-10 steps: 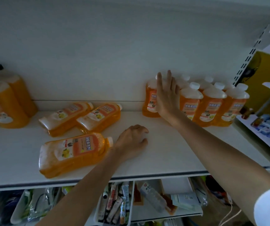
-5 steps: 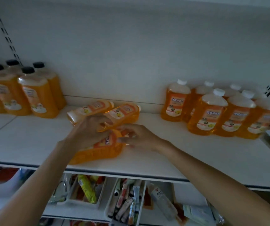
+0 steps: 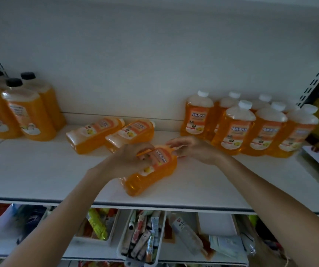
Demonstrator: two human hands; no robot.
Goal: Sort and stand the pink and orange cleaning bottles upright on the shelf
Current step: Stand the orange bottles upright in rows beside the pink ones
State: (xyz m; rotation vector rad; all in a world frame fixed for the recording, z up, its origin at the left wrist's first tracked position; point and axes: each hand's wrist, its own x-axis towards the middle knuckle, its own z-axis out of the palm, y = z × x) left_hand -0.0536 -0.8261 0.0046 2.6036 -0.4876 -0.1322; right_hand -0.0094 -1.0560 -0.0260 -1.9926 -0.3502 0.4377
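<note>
An orange cleaning bottle [image 3: 151, 170] lies tilted on the white shelf [image 3: 39, 176], neck pointing up and to the right. My left hand [image 3: 129, 157] grips its label side and my right hand [image 3: 191, 149] holds its neck end. Two more orange bottles [image 3: 95, 134] [image 3: 130, 135] lie flat behind them. Several white-capped orange bottles [image 3: 233, 130] stand upright at the right. Black-capped orange bottles [image 3: 27, 114] stand upright at the left. No pink bottle shows.
The shelf's front edge [image 3: 174, 206] runs across below my arms. A lower shelf holds a white tray [image 3: 124, 253] of small packets and other goods. A slotted upright [image 3: 316, 81] stands at the right, another at the far left.
My right hand left the upright bottles and came to the lying bottle. Both hands took hold of it and its neck end now sits higher and further right. The view shifted.
</note>
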